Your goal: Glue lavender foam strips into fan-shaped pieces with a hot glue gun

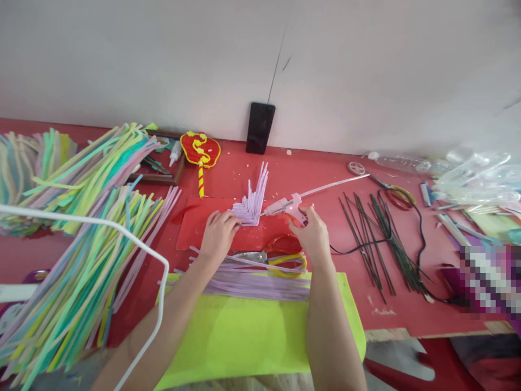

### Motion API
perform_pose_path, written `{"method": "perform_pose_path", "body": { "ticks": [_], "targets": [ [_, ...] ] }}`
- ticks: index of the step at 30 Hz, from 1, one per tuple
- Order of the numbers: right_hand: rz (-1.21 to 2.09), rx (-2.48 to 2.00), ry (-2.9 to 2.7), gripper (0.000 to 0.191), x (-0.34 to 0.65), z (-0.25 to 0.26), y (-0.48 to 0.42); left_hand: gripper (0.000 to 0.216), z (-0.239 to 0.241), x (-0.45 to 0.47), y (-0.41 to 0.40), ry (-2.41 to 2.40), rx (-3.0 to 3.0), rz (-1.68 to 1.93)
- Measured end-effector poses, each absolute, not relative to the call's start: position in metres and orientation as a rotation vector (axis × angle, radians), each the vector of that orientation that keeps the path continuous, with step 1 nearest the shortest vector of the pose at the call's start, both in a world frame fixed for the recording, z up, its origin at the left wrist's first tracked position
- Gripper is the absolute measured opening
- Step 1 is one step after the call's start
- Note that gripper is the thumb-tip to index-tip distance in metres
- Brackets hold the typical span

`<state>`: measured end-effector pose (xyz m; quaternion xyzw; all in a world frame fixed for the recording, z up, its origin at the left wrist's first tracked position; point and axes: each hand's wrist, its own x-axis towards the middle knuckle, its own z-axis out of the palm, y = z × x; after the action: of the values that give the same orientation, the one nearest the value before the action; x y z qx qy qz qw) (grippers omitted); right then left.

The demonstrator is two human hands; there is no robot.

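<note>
My left hand is closed at the left edge of a row of bent lilac pipe cleaners, nested in V shapes over a red board. A pink hot glue gun with a long clear glue stick in its back is in my right hand, fingers around the handle. Its nozzle points left, close to the corner of the V shapes; whether it touches them I cannot tell. Below the board lie yellow-and-red-handled scissors and loose straight lilac pipe cleaners.
Bundles of coloured pipe cleaners cover the left side. A red-and-yellow fan lies behind; a phone leans on the wall. Dark green stems, a black cord and plastic bottles are on the right. A white bar crosses lower left.
</note>
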<state>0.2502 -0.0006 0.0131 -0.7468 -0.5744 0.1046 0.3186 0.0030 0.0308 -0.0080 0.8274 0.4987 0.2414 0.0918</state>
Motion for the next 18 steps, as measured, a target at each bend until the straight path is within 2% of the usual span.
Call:
{"method": "perform_pose_path", "body": {
  "ticks": [18],
  "targets": [
    [0.346, -1.911, -1.414, 0.031, 0.2493, 0.0139, 0.0012, 0.011, -0.0086, 0.0032, 0.0318, 1.491, 2.395, 0.733]
  ]
}}
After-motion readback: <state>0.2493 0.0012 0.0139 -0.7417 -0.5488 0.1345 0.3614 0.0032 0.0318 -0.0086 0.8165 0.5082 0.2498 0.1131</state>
